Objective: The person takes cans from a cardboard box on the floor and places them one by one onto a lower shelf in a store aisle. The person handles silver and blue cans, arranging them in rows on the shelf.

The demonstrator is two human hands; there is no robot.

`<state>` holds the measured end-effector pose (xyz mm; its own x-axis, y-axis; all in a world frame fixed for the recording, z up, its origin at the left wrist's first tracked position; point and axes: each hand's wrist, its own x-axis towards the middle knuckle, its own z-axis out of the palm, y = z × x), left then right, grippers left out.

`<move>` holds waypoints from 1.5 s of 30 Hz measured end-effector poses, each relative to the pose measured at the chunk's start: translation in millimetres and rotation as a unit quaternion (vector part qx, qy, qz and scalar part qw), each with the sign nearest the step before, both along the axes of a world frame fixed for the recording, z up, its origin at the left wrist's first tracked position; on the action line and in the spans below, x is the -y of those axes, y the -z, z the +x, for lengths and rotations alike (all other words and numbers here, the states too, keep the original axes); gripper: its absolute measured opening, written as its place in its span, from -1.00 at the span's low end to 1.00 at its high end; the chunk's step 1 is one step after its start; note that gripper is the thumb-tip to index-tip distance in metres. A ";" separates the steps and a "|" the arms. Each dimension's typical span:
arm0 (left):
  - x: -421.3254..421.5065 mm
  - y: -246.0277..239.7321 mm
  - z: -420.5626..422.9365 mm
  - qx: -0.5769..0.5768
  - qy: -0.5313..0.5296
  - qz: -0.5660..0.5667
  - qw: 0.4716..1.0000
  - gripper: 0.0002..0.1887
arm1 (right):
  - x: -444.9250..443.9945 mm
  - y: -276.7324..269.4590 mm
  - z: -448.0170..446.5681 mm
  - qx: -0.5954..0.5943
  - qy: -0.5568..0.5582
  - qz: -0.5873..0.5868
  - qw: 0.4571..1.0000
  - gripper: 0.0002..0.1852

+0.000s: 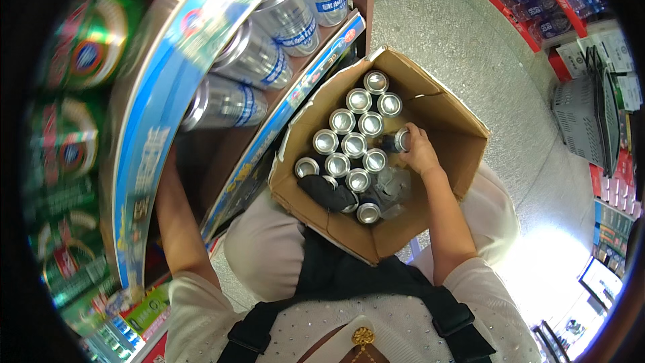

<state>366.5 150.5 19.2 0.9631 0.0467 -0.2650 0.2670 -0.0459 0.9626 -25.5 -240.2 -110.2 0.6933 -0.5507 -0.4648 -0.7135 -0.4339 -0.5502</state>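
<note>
An open cardboard box (pixel 448 111) stands tilted between my knees. Inside are several upright cans (pixel 354 144) with silver lids, packed towards its left side. My right hand (pixel 420 150) reaches into the box and grips one can (pixel 401 139) by its top, apart from the rows. Crumpled clear plastic (pixel 392 184) lies on the box bottom near that hand. A black item, perhaps cloth (pixel 326 193), covers some lids. My left forearm goes into a shelf compartment, and the hand is hidden behind the upper shelf's edge. Silver cans with blue bands (pixel 229 103) stand in that compartment.
Blue printed strips (pixel 287 116) edge the shelves close on the left. Green packs of drinks (pixel 70 146) fill the near shelf beyond. Across the grey floor (pixel 443 25), a grey plastic basket (pixel 584 121) and red-edged displays of bottles (pixel 539 5) line the right side.
</note>
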 end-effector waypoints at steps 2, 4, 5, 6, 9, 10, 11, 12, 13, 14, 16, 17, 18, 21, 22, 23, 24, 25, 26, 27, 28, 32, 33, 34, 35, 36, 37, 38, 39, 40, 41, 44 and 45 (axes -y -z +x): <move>15.8 -33.4 -83.5 0.012 0.114 0.024 0.993 -0.67 | 2.3 -22.8 -6.5 0.010 -0.007 -0.016 1.000 -0.23; 40.6 -76.7 -167.7 0.045 0.283 0.021 0.958 -0.69 | 1.8 -53.8 -7.9 0.017 -0.020 -0.026 0.999 -0.22; 50.4 -89.8 -196.5 -0.001 0.377 0.024 0.926 -0.67 | 0.0 -69.7 -8.7 0.021 -0.029 -0.034 0.999 -0.21; 60.1 -91.4 -217.7 -0.038 0.479 0.026 0.876 -0.53 | -1.4 -84.3 -9.8 0.034 -0.034 -0.045 0.998 -0.20; 114.5 -77.3 -269.1 0.043 0.645 0.109 0.755 -0.32 | -7.8 -129.2 -16.1 0.067 -0.043 -0.054 0.995 -0.18; 138.8 -71.4 -277.3 0.112 0.675 0.163 0.711 -0.27 | -11.9 -147.5 -18.4 0.075 -0.041 -0.041 0.995 -0.18; 156.2 -46.2 -287.3 0.160 0.668 0.187 0.702 -0.23 | -15.5 -161.1 -21.4 0.084 -0.040 -0.027 0.995 -0.18; 180.2 -38.8 -298.7 0.141 0.658 0.203 0.711 -0.21 | -13.3 -166.4 -31.0 0.103 -0.031 0.005 0.994 -0.19; 195.3 -25.5 -310.8 0.177 0.634 0.179 0.731 -0.20 | -14.0 -176.8 -38.2 0.121 -0.040 0.030 0.991 -0.19; 202.0 -14.4 -316.2 0.214 0.598 0.161 0.755 -0.20 | -20.2 -194.1 -37.4 0.145 -0.061 0.059 0.986 -0.20; 199.6 -26.2 -316.6 0.224 0.567 0.123 0.783 -0.17 | -35.5 -225.5 -37.0 0.181 -0.099 0.097 0.974 -0.22; 197.0 -41.2 -315.6 0.198 0.573 0.100 0.789 -0.15 | -39.6 -235.8 -35.0 0.201 -0.129 0.079 0.968 -0.21; 191.3 -54.8 -314.1 0.170 0.578 0.081 0.794 -0.13 | -45.0 -243.3 -32.2 0.223 -0.160 0.064 0.960 -0.21; 161.9 -57.3 -304.8 0.270 0.443 0.116 0.847 -0.11 | -82.0 -279.5 -11.5 0.323 -0.257 -0.003 0.911 -0.25; 151.9 -64.2 -301.0 0.279 0.398 0.106 0.868 -0.14 | -96.4 -285.6 -3.1 0.334 -0.271 -0.013 0.903 -0.27; 142.0 -77.2 -298.2 0.231 0.362 0.133 0.893 -0.20 | -109.3 -291.3 4.7 0.341 -0.282 -0.028 0.896 -0.28; 130.5 -82.3 -293.5 0.304 0.286 0.153 0.896 -0.24 | -122.9 -290.4 15.0 0.355 -0.283 -0.036 0.890 -0.28; 109.0 -64.8 -276.8 0.274 0.243 0.099 0.925 -0.26 | -141.7 -290.4 28.1 0.374 -0.291 -0.037 0.880 -0.27; 101.3 -69.8 -270.4 0.292 0.212 0.031 0.932 -0.27 | -153.6 -281.3 38.2 0.403 -0.287 -0.033 0.868 -0.27; 80.2 -67.8 -262.5 0.279 0.190 -0.004 0.941 -0.26 | -169.2 -270.5 50.9 0.439 -0.287 -0.021 0.851 -0.27; 64.4 -68.7 -251.9 0.287 0.166 0.018 0.943 -0.24 | -185.4 -263.2 63.1 0.456 -0.279 0.005 0.845 -0.28; 32.7 -56.7 -217.8 0.284 0.085 0.120 0.947 -0.44 | -231.2 -229.9 107.9 0.493 -0.249 0.079 0.830 -0.30; 20.3 -41.6 -205.6 0.265 0.058 0.114 0.956 -0.42 | -241.7 -220.0 120.2 0.489 -0.252 0.098 0.829 -0.29; 17.1 -34.2 -197.0 0.281 0.046 0.114 0.952 -0.42 | -244.5 -215.7 127.6 0.473 -0.269 0.117 0.831 -0.27; 13.8 -27.3 -188.4 0.296 0.034 0.113 0.948 -0.41 | -246.6 -212.0 134.4 0.457 -0.286 0.136 0.831 -0.24; 17.3 -28.0 -179.9 0.309 0.000 0.193 0.931 -0.40 | -246.2 -206.4 139.6 0.437 -0.301 0.153 0.834 -0.22; 17.8 -29.0 -177.4 0.277 -0.005 0.226 0.934 -0.47 | -246.5 -199.0 145.3 0.433 -0.310 0.132 0.836 -0.20; 23.3 -29.9 -172.3 0.265 -0.024 0.217 0.939 -0.54 | -247.1 -191.3 150.9 0.429 -0.319 0.112 0.838 -0.19; 25.6 -31.0 -166.0 0.253 -0.048 0.212 0.943 -0.61 | -249.7 -190.2 155.7 0.426 -0.331 0.095 0.837 -0.18; 25.5 -29.3 -157.2 0.244 -0.016 0.196 0.950 -0.65 | -251.7 -188.9 160.2 0.394 -0.331 0.151 0.844 -0.18; 23.8 -27.3 -147.1 0.234 0.016 0.179 0.956 -0.69 | -250.4 -186.8 163.0 0.372 -0.336 0.155 0.851 -0.17; 19.7 -20.9 -131.4 0.225 0.085 0.106 0.965 -0.72 | -242.9 -184.5 175.6 0.311 -0.339 0.172 0.871 -0.15; 19.1 -19.7 -127.7 0.225 0.103 0.076 0.966 -0.71 | -240.2 -180.3 182.6 0.291 -0.338 0.179 0.877 -0.15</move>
<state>238.8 131.5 38.9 0.9724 -0.1518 0.1772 -0.2062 -0.2040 0.9570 157.1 -0.1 70.1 0.9823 0.1864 0.0160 0.0862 -0.3751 -0.9230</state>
